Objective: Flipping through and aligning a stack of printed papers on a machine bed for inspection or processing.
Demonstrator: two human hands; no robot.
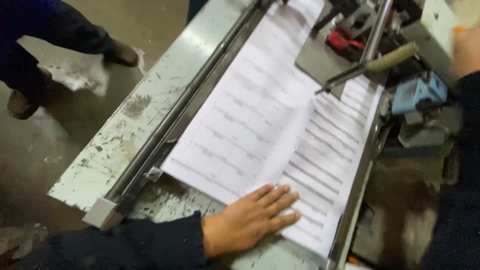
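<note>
The left hand (250, 220) lay spread flat on the sheets (260, 125) already on the surface (120, 135); the right hand's (465, 50) state I cannot tell.

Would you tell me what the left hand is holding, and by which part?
Nothing is gripped: the left hand lies flat, fingers spread, pressing the near end of the printed paper sheets on the machine table.
</note>
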